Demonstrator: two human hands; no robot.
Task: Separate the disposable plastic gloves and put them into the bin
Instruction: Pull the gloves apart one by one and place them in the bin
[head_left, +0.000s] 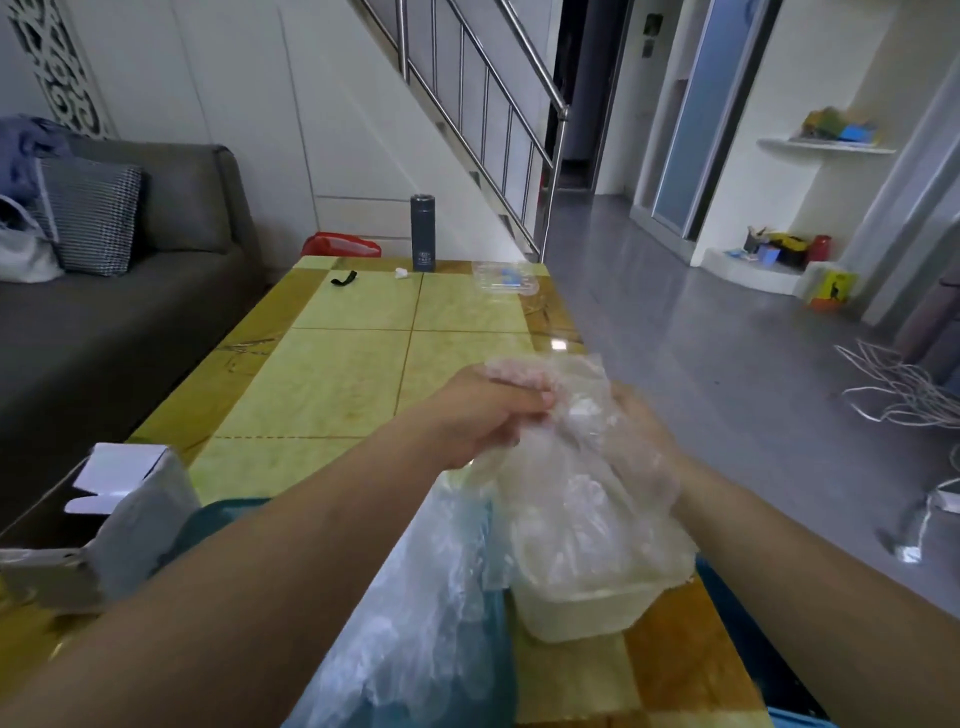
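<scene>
left hand (483, 410): pinching gloves (571, 467) top
right hand (647, 441): buried under plastic, grip unclear
tub (582, 613): near, just below gloves

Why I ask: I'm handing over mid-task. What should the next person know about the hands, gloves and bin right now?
Left hand: pinches the bunched gloves.
Right hand: holds the same bunch from the other side, partly veiled by film.
Bunch hangs over the translucent bin on the table; more plastic film lies left of it.
Done: unclear, bin contents hard to read.
Left: pull gloves apart, drop each in.
</scene>
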